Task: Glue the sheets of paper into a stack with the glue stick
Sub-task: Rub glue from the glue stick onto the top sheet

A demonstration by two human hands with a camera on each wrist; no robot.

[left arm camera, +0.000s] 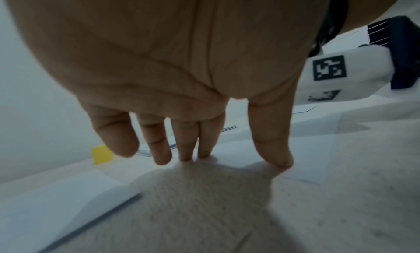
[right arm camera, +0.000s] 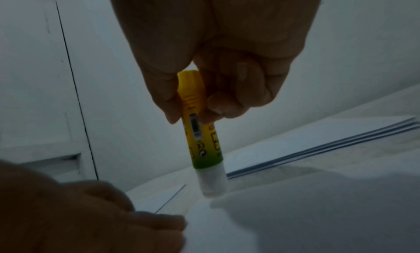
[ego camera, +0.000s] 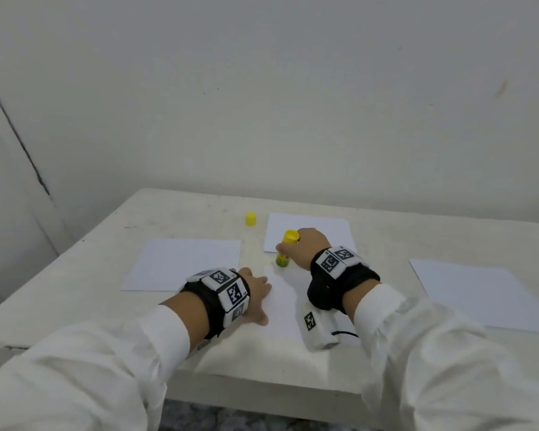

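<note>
White paper lies in four places on the pale table. Far left, a sheet lies flat, well apart from the others' far edges. Just right of it the left hand rests with straight, spread fingers, their tips and the thumb pressing the left edge of the near sheet, which lies between the two wrists. Nothing is gripped by this hand.

Beyond the left sheet's far right corner, a yellow cap stands alone on the table, off the paper.

Right of that, the right hand has its thumb and curled fingers wrapped round the upper barrel of the glue stick. The stick is yellow at the top, green lower down, with a white uncapped end pointing down and tilted slightly; that end sits at the far edge of the near sheet, touching it or just above, and I cannot tell which.

Behind the right hand lies a small stack of sheets, its layered edges plain in the right wrist view. Far right, another sheet lies alone, well apart from the hands.
</note>
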